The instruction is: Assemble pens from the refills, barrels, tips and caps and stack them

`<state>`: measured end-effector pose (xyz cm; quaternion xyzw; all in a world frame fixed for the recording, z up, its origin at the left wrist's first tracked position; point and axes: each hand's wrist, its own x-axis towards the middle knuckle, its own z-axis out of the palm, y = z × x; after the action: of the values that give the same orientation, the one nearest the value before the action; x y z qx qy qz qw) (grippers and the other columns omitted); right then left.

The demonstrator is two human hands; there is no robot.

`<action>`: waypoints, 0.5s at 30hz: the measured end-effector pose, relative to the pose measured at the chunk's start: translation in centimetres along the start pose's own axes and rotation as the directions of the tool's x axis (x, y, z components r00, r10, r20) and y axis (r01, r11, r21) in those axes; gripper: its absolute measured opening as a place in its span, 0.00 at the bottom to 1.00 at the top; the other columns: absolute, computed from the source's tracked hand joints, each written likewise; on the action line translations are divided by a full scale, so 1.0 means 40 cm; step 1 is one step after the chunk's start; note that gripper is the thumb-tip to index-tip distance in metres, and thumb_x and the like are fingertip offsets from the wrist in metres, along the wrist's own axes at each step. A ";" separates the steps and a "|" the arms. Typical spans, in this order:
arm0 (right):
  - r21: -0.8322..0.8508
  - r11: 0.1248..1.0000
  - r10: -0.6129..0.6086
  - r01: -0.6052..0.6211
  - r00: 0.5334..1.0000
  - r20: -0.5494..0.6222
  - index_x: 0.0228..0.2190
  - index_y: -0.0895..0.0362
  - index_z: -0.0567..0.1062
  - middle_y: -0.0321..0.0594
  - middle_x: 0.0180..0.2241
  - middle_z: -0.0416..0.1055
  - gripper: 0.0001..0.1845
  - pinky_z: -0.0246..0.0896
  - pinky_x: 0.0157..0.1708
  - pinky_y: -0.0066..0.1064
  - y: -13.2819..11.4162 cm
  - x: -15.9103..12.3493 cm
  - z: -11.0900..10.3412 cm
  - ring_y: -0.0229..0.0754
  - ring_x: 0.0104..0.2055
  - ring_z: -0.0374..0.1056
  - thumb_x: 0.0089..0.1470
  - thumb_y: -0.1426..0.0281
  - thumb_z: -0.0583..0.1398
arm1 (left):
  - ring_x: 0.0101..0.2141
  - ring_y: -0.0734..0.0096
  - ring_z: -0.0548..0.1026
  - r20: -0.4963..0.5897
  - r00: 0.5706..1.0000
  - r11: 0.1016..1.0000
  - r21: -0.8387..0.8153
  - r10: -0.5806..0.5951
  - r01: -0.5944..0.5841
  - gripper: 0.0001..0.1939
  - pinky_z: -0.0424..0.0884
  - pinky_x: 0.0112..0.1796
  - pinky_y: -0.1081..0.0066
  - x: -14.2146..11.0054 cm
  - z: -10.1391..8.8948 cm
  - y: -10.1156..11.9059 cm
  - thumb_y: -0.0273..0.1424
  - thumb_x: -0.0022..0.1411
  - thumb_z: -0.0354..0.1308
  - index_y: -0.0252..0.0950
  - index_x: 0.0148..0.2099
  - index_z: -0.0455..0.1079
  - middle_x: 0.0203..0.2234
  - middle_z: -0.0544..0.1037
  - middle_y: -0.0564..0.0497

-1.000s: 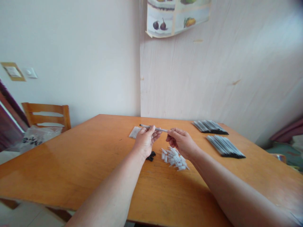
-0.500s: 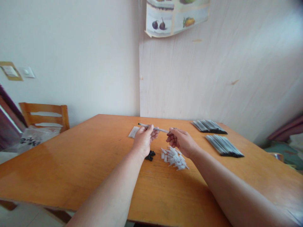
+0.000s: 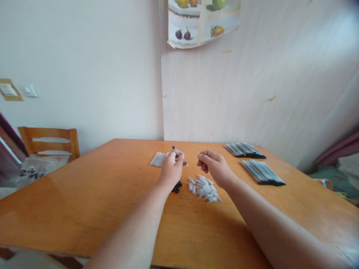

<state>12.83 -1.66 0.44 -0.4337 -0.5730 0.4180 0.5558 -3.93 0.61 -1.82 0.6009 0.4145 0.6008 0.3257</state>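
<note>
My left hand [image 3: 171,169] is closed around a slim pen-like tube [image 3: 176,151]; its dark end sticks up past the fingers and its pale tip shows on the right. To the right, apart from the tube, my right hand [image 3: 212,163] has its fingers pinched together, and what they hold, if anything, I cannot make out. Below the hands lies a loose pile of small white plastic pieces [image 3: 205,188]. Small black pieces [image 3: 176,187] sit partly hidden beneath my left wrist. Behind my left hand is a row of pale tubes [image 3: 157,159].
Two groups of grey tubes with black ends, a farther group [image 3: 243,150] and a nearer group [image 3: 262,172], lie at the right on the wooden table [image 3: 112,194]. A chair [image 3: 50,140] with a plastic bag [image 3: 39,168] stands at the left. Behind the table is a wall.
The tube has turned from lying level between both hands to a steeper slant in my left hand. My right hand has come off it. The view has shifted slightly.
</note>
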 end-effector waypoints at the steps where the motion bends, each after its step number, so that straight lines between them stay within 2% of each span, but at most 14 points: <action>1: -0.019 1.000 -0.013 0.014 1.000 0.018 0.25 0.56 0.69 0.37 0.22 0.71 0.13 0.53 0.20 0.26 -0.004 -0.004 0.005 0.32 0.20 0.60 0.52 0.60 0.61 | 0.29 0.71 0.75 0.030 0.998 0.993 0.097 0.064 -0.066 0.06 0.68 0.34 0.73 -0.003 -0.002 -0.001 0.35 0.63 0.56 0.39 0.40 0.70 0.28 0.77 0.50; 4: -0.088 0.995 -0.046 0.053 0.996 0.073 0.27 0.57 0.69 0.37 0.23 0.71 0.18 0.55 0.21 0.26 -0.017 -0.017 0.018 0.33 0.21 0.61 0.54 0.54 0.59 | 0.34 0.69 0.74 0.179 0.958 0.891 0.361 0.224 -0.276 0.08 0.67 0.37 0.70 -0.012 -0.006 0.004 0.35 0.65 0.53 0.39 0.40 0.71 0.31 0.77 0.49; 6: -0.154 0.986 -0.057 0.069 0.995 0.077 0.29 0.57 0.69 0.36 0.23 0.70 0.19 0.55 0.21 0.26 -0.022 -0.021 0.024 0.33 0.21 0.61 0.54 0.53 0.59 | 0.37 0.67 0.74 0.264 0.926 0.809 0.460 0.270 -0.367 0.09 0.67 0.39 0.69 -0.017 -0.008 0.007 0.35 0.66 0.51 0.40 0.41 0.72 0.34 0.77 0.49; 10: -0.360 0.930 -0.071 0.080 0.997 0.039 0.28 0.58 0.70 0.36 0.22 0.71 0.16 0.55 0.22 0.26 -0.022 -0.017 0.020 0.34 0.21 0.62 0.55 0.56 0.59 | 0.39 0.67 0.74 0.297 0.910 0.719 0.560 0.288 -0.410 0.12 0.69 0.40 0.69 -0.016 -0.014 0.006 0.36 0.67 0.50 0.40 0.44 0.73 0.38 0.76 0.47; 15: -0.637 0.750 -0.156 0.177 0.984 0.089 0.23 0.58 0.73 0.36 0.22 0.72 0.13 0.52 0.25 0.26 -0.015 -0.001 -0.001 0.34 0.25 0.62 0.53 0.63 0.59 | 0.41 0.66 0.74 0.283 0.910 0.665 0.621 0.303 -0.414 0.11 0.71 0.43 0.67 -0.004 -0.022 -0.015 0.33 0.65 0.52 0.40 0.46 0.74 0.42 0.76 0.47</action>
<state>12.85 -1.84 1.01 -0.5386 -0.7258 0.1521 0.4000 -4.85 0.61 -2.36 0.7916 0.4485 0.4150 -0.0056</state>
